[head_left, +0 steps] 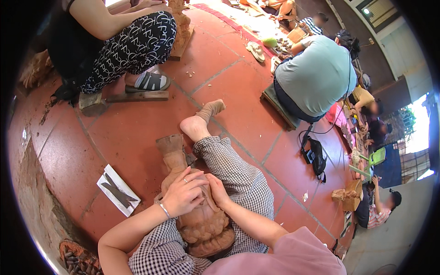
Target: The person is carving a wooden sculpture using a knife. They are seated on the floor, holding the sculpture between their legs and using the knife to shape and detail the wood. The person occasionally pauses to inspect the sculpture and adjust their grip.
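Note:
A brown wooden carving (204, 224) lies lengthwise between my legs, its rounded, relief-carved end toward me and its narrower block end on the far side. My left hand (184, 195), with a ring and a bracelet, lies across the carving's middle. Its fingers are apart and slightly bent; the palm side is hidden. Against the right side of the carving my right hand (218, 191) is closed round the wood, its fingertips close to the left hand's fingers. Whether anything small sits beneath either hand cannot be seen.
Two dark blades (118, 192) lie on white paper at left. Beyond it are a wooden mallet (94, 104) and a seated person in patterned trousers (137, 43). Another person in a light blue shirt (316, 73) sits far right, near a black bag (315, 158). Carving tools (75, 261) fill a container lower left.

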The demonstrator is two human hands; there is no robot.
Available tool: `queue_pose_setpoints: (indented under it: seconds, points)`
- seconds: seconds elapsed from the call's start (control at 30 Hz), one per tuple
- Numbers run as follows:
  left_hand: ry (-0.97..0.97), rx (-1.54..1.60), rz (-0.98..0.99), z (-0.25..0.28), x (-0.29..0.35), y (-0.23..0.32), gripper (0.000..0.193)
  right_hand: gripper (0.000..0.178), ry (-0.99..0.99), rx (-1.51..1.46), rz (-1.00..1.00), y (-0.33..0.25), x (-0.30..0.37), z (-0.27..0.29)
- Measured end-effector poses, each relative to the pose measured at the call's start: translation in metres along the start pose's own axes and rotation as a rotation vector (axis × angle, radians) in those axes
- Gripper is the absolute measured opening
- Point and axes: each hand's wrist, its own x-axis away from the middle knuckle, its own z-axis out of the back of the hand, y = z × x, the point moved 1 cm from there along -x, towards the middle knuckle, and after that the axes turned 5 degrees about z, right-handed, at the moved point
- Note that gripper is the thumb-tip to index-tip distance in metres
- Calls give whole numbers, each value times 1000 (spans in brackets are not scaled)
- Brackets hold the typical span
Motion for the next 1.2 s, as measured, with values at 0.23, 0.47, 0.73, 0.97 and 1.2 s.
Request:
queue_pose_setpoints:
  seconds: [0.23,0.47,0.73,0.97,1.2]
  points:
    - [132,-14,90,13,32,-7,16,33,-14,18,-38,3,4,-4]
    - [195,-129,36,-13,3,19,18,28,-19,4,19,5,3,5]
    - [443,125,452,22,26,29,18,39,-110,269,297,-78,47,-50]
    - [249,624,554,24,36,26,11,19,-144,-69,-23,-80,56,-53]
    - [66,948,637,25,47,20,13,20,-305,131,-31,-90,52,-45]
